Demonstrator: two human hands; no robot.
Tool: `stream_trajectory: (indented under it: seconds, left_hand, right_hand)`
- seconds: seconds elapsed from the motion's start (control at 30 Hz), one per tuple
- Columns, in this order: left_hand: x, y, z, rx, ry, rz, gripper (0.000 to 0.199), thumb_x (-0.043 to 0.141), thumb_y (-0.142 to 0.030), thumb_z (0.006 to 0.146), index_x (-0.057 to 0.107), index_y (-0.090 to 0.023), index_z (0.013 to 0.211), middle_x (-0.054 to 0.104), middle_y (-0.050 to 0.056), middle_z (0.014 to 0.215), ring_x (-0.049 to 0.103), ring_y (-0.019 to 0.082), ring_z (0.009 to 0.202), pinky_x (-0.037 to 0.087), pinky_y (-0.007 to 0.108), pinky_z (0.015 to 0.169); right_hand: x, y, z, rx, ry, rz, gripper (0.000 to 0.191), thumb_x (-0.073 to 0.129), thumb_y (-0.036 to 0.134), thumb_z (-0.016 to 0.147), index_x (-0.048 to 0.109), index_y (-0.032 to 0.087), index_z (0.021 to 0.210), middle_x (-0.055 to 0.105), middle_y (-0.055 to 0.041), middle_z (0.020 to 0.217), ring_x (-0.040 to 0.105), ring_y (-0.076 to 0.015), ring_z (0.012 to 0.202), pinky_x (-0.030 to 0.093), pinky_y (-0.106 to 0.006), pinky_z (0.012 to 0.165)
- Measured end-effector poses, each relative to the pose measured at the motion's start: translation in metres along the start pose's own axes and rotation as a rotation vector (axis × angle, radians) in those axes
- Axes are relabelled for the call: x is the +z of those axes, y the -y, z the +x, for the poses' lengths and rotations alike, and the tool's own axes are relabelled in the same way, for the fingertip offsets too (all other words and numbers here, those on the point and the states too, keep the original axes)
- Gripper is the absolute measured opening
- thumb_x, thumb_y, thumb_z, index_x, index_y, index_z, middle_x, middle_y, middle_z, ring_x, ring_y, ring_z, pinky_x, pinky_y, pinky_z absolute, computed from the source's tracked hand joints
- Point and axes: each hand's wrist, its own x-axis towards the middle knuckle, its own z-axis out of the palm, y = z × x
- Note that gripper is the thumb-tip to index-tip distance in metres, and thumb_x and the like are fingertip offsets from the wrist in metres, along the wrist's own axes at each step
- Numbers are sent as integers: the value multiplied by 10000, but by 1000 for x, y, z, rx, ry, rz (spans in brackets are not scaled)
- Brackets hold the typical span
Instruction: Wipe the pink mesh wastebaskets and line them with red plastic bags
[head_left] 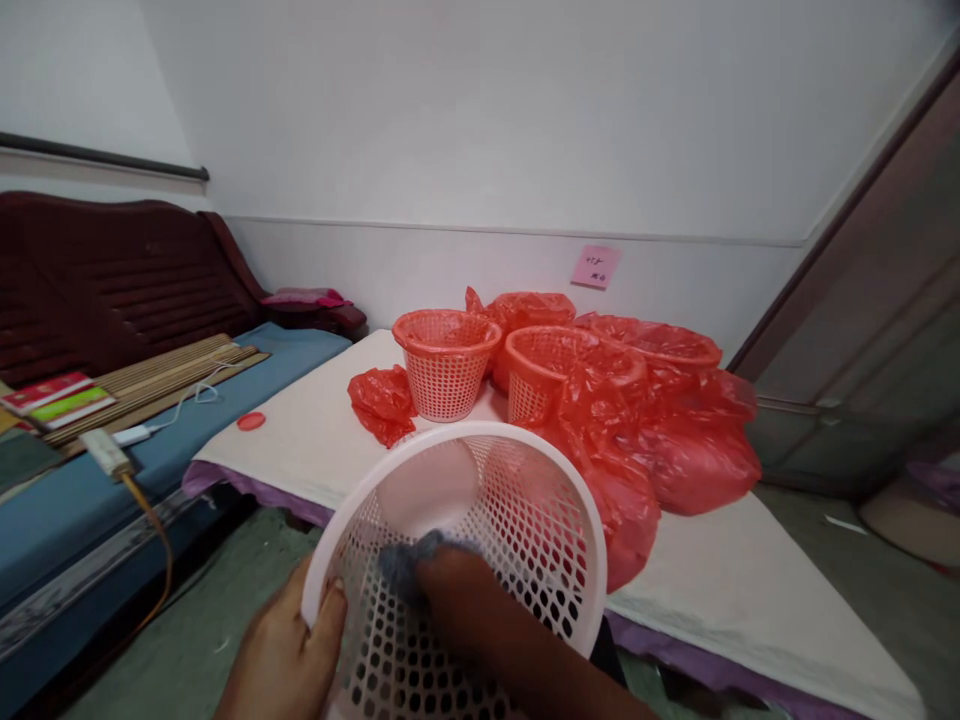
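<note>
A white perforated plastic basket is tilted with its mouth toward me. On its left rim my left hand is closed, thumb inside and fingers outside. My right hand reaches inside the basket, closed around a grey-blue cloth that lies against the inner wall. Part of the cloth is hidden in my fist. Behind stand a small white basket lined with a red bag and a second basket draped in red plastic.
More red plastic bags bulge over baskets on the table's right. A crumpled red bag and a red disc lie to the left. A bench with a power strip stands further left. The wall bears a pink note.
</note>
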Motion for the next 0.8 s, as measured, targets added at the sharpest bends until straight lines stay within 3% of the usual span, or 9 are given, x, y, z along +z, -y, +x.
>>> stream_trajectory:
  seconds: [0.1,0.3,0.37,0.43,0.5,0.57,0.6,0.7,0.8]
  left_hand:
    - [-5,-3,5,4,-1,24,429,424,-492,849,657,-230,1094,748,64,1027,691,250,947,532,338,828]
    - [-12,-12,8,47,21,92,420,413,-401,855,641,-218,1156,731,53,1135,691,233,972,521,315,864]
    - [-14,-15,9,42,31,112,408,407,-372,852,646,-226,1148,735,47,1128,690,229,988,519,307,861]
    - [-16,-17,12,18,39,119,412,401,-380,842,655,-233,1132,744,47,1099,689,240,998,520,323,855]
    - [-19,-19,16,-23,38,116,444,397,-403,824,651,-232,1144,745,54,1092,681,264,1023,512,356,867]
    - [-21,-22,22,-38,50,115,475,393,-421,805,644,-231,1160,740,59,1107,662,286,1065,491,389,899]
    - [-21,-24,25,-38,59,113,483,392,-426,796,643,-234,1161,735,58,1117,652,294,1084,477,402,919]
    - [-24,-30,32,-34,102,94,481,389,-425,781,648,-232,1137,729,60,1117,623,309,1126,437,426,963]
    - [-27,-36,40,-75,124,33,451,402,-427,777,649,-221,1094,734,64,1057,622,305,1111,431,417,961]
  right_hand:
    - [-6,13,-27,-150,70,-78,189,546,144,807,696,199,908,730,-62,890,692,-210,713,525,-298,622]
    - [-52,-12,-40,283,33,-309,306,462,29,827,725,159,911,710,-143,970,699,-284,838,520,-330,630]
    - [-68,-19,-44,303,-17,-322,330,439,33,831,693,157,1002,691,-154,1004,696,-297,835,504,-322,584]
    - [-70,-19,-52,273,-41,-313,307,461,61,833,676,184,1014,688,-130,1009,695,-278,834,500,-307,596]
    - [-52,-12,-62,150,22,-285,227,525,122,831,688,212,961,704,-93,970,698,-243,782,488,-282,588]
    - [-19,-4,-70,-49,125,-264,137,590,217,824,705,221,899,716,-72,884,687,-225,686,444,-263,504]
    - [0,-2,-72,-81,115,-275,126,588,225,834,708,220,873,714,-63,821,671,-212,636,413,-253,463]
    - [46,-2,-75,-243,-191,-316,104,593,267,849,680,211,845,686,-45,723,625,-195,626,451,-276,521]
    - [65,-7,-72,-316,-422,-378,68,613,262,832,655,211,851,676,-37,700,615,-219,672,493,-339,595]
